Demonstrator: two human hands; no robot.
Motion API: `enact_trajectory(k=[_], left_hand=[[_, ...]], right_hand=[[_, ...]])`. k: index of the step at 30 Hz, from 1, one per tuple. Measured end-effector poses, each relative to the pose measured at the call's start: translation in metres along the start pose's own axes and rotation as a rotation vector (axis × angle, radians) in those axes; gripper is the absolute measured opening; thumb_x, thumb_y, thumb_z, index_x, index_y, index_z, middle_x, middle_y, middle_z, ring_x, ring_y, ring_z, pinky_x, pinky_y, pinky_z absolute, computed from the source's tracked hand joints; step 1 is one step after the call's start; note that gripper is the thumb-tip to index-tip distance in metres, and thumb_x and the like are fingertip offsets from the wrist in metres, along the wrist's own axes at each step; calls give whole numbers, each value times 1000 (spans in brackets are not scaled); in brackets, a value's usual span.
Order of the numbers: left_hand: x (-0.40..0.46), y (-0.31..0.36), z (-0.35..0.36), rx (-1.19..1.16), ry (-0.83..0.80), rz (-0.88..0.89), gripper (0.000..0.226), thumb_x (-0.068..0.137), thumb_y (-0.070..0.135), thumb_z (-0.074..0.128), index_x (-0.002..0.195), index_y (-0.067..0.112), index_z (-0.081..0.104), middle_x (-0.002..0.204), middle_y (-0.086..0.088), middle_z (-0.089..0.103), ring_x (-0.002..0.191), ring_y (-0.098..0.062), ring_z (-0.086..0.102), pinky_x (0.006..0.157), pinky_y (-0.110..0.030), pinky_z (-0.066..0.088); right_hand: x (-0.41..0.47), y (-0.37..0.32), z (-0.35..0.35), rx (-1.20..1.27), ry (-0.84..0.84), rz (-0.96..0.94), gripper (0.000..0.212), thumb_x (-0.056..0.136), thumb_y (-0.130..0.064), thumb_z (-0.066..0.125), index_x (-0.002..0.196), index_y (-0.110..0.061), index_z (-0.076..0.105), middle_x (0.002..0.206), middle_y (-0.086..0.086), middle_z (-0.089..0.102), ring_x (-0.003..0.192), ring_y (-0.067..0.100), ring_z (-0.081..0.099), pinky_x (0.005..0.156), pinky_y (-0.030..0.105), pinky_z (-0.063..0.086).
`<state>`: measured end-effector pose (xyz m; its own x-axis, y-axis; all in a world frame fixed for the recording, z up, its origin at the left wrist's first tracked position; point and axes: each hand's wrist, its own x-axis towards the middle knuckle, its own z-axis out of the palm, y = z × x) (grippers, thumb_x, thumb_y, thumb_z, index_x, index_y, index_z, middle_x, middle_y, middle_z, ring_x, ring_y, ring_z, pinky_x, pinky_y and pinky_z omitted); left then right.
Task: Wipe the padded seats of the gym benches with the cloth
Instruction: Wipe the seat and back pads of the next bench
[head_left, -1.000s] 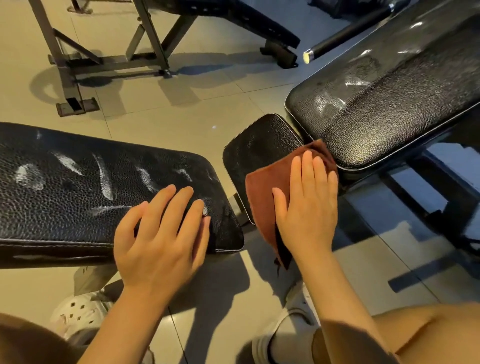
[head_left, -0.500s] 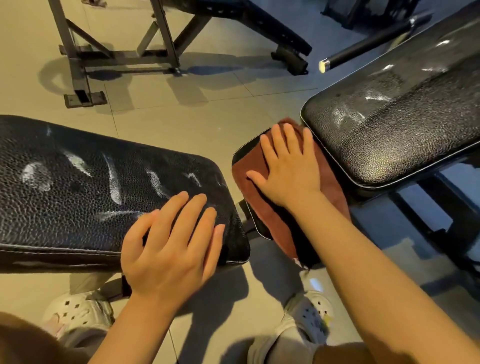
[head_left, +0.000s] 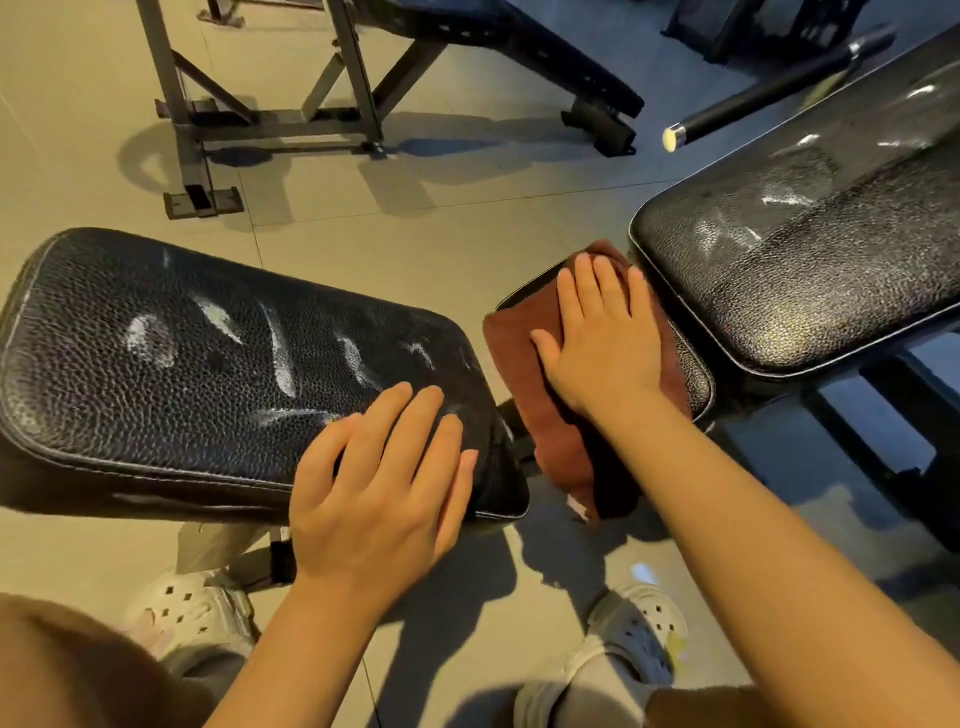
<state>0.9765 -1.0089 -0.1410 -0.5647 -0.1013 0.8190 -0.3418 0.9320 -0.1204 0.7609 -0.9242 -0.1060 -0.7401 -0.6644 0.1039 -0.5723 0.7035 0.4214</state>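
Your right hand (head_left: 605, 338) lies flat on the cloth (head_left: 524, 364), fingers straight and close together, pressing it onto the small seat pad (head_left: 693, 364) between the two long pads. The cloth covers most of that pad and its near end hangs off the edge toward the floor. Keep the palm flat and the weight even, so the whole cloth drags and does not bunch under the fingers. Work in overlapping strokes from the far end to the near edge, and run along the seam too. Gather the hanging end first; it looks likely to slip off.

Your left hand (head_left: 384, 488) rests open on the near right corner of the left pad (head_left: 182, 364), fingers straight and slightly spread, bracing you. That pad and the right pad (head_left: 810, 260) show pale smears, so both seem due a wipe.
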Motion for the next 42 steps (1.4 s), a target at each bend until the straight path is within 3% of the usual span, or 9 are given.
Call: enact_trajectory(k=[3, 9, 13, 17, 20, 29, 33, 36, 42], left_hand=[[-1, -2, 0, 0, 19, 8, 29, 92, 36, 57, 101, 15, 75, 115, -6, 71, 114, -23, 57, 88, -37, 38], [1, -2, -1, 8, 11, 8, 30, 93, 37, 55, 100, 15, 75, 114, -6, 71, 114, -23, 57, 90, -37, 38], [2, -1, -4, -14, 2, -18, 32, 95, 37, 52, 101, 14, 75, 114, -6, 71, 116, -23, 55, 95, -38, 35], [-9, -2, -7, -4, -46, -25, 32, 93, 36, 55, 107, 14, 73, 117, -8, 69, 120, -24, 51, 109, -45, 21], [-21, -2, -7, 28, -79, -10, 33, 94, 37, 53, 109, 16, 73, 122, -6, 68, 123, -23, 49, 111, -43, 18], [-23, -3, -2, 48, -41, -4, 32, 93, 36, 54, 113, 16, 71, 124, -6, 67, 124, -22, 49, 109, -41, 19], [-20, -1, 1, 37, -6, -52, 30, 93, 35, 56, 112, 17, 71, 123, -5, 68, 123, -23, 50, 107, -41, 21], [-20, 0, 1, 23, 5, -57, 29, 92, 34, 57, 111, 17, 71, 122, -5, 68, 124, -23, 50, 106, -41, 21], [-22, 6, 4, -15, 19, -102, 27, 92, 33, 57, 112, 18, 69, 122, -5, 68, 125, -24, 49, 104, -42, 23]], right_hand=[[0, -6, 0, -8, -15, -1, 69, 102, -51, 15, 156, -10, 1, 164, 12, -1, 151, 29, -3, 118, 50, -10], [-18, -40, 8, -49, -103, -298, 61, 105, -43, 14, 156, -15, -2, 164, 7, -6, 151, 26, -7, 120, 48, -9], [-4, -17, 4, -69, -59, -167, 66, 102, -52, 10, 157, -17, -3, 164, 4, -6, 151, 23, -7, 119, 48, -11], [29, 9, -7, -27, -28, 47, 70, 101, -55, 15, 157, -14, 3, 164, 9, -1, 151, 27, -1, 120, 49, -6], [34, 3, -5, -14, -14, 78, 70, 101, -54, 17, 157, -13, 7, 164, 13, 3, 150, 33, 0, 120, 52, -5], [-8, -30, 14, -65, -82, -320, 58, 104, -45, 10, 157, -23, 3, 164, 6, -6, 151, 28, -9, 119, 50, -12], [-33, 11, 12, 22, 68, -86, 72, 93, -54, 9, 154, -19, 25, 162, 8, 20, 149, 27, 16, 118, 46, -4], [-36, 35, 13, 81, 178, 39, 73, 93, -53, 20, 149, -10, 39, 155, 15, 35, 143, 33, 33, 115, 47, 5], [-92, -2, 29, 74, 213, -11, 66, 97, -46, 39, 150, -8, 35, 157, 17, 29, 145, 36, 24, 119, 52, 9]])
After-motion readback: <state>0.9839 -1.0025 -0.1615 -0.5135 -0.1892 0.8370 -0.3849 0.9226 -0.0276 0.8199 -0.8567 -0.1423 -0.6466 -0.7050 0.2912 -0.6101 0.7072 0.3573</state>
